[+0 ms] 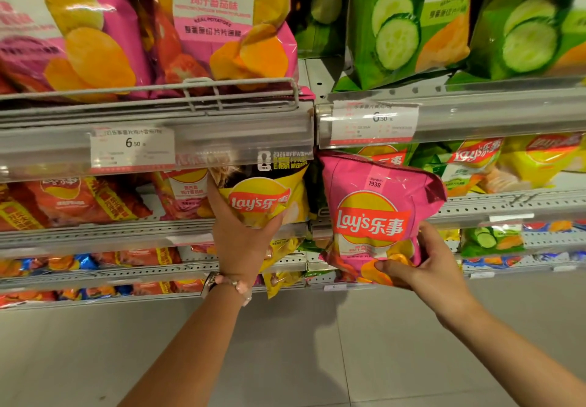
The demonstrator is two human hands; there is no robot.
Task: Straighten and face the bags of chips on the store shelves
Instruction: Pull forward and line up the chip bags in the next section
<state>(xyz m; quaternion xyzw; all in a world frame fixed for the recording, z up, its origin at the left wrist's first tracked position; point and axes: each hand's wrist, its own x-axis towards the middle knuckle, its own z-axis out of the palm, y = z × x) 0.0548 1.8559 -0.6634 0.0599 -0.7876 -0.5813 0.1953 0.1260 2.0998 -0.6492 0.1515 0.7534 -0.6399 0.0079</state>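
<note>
My left hand (241,238) grips a yellow and black Lay's bag (266,197) from below, at the right end of the second shelf on the left bay. My right hand (425,264) pinches the bottom edge of a pink Lay's bag (374,213), which hangs in front of the shelves, upright and facing me, off the shelf. Big pink bags (218,22) stand on the top left shelf behind a wire rail. Big green cucumber bags (399,26) stand on the top right shelf.
Red bags (76,200) lie on the second left shelf. Green and yellow bags (482,165) fill the second right shelf. Price-tag rails (133,149) run along the shelf fronts. Lower shelves hold small mixed bags (491,238). Grey floor tiles (317,359) lie below.
</note>
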